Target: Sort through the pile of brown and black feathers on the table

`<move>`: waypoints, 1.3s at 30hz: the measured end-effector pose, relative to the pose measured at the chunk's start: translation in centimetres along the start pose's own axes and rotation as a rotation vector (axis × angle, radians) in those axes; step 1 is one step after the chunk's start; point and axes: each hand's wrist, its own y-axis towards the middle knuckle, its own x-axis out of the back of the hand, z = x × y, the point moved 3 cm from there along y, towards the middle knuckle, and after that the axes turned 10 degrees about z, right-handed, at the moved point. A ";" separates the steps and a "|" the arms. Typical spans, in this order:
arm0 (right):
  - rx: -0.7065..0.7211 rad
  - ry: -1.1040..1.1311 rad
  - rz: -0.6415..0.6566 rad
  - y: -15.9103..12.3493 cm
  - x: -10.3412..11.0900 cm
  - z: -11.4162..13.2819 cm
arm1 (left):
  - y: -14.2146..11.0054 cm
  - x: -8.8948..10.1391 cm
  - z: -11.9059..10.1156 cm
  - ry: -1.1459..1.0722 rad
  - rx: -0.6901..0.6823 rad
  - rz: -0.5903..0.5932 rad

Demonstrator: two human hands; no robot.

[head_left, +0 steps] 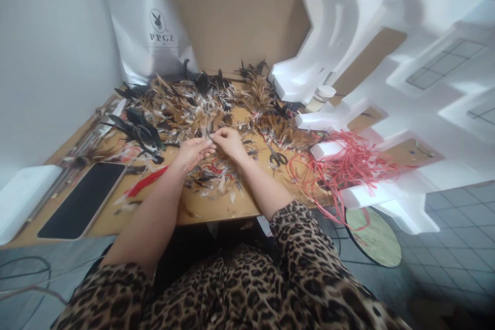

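My left hand (196,152) and my right hand (227,141) meet over the middle of the table, fingertips pinched close together. Between them rises a small feather (209,128), greyish brown, which both hands appear to hold by its lower end. Just behind the fingers spreads a large heap of brown, white and black feathers (174,100). Loose feather scraps (220,183) and bits of red ribbon lie on the tabletop below my hands. Black scissors (277,157) rest to the right of my right hand.
A phone (83,201) and a white box (27,201) lie at left, near dark feathers (141,131). Red ribbons (348,160) tangle over white foam pieces (386,77) at right, beside a white-lidded jar (320,97). A white bag (145,20) stands behind. A round stool (373,237) is below.
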 end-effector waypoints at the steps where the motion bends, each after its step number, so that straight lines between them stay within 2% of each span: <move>1: 0.000 -0.013 0.005 0.0 0.0 0.1 | 0.0 0.0 0.0 0.010 -0.004 -0.013; 6: -0.022 -0.044 0.035 0.3 1.1 -0.5 | 0.2 0.8 -0.5 -0.026 -0.096 -0.078; 9: -0.054 -0.202 0.006 0.7 2.8 -1.7 | 0.3 1.7 -1.0 -0.127 -0.176 -0.179; 12: -0.105 -0.396 0.020 0.8 3.8 -2.6 | 0.4 2.2 -1.2 -0.200 -0.189 -0.239; 19: -0.169 -0.767 0.162 -0.2 2.2 -1.4 | 0.5 2.2 -1.2 -0.221 -0.193 -0.229; 24: -0.155 -0.947 0.165 -0.2 2.0 -1.3 | 0.5 2.4 -1.1 -0.222 -0.195 -0.212; 27: -0.091 -0.893 0.064 0.0 3.0 -1.2 | 0.5 2.4 -1.1 -0.232 -0.191 -0.216; 32: 0.160 -0.826 -0.088 0.0 4.4 -0.1 | 0.3 1.9 -1.2 -0.243 -0.147 -0.185; 36: 0.288 -0.888 -0.115 -0.4 4.5 0.7 | 0.0 1.4 -1.1 -0.318 -0.027 -0.108; 39: 0.345 -0.954 -0.087 -0.6 4.3 1.1 | -0.2 1.1 -1.0 -0.358 0.059 -0.036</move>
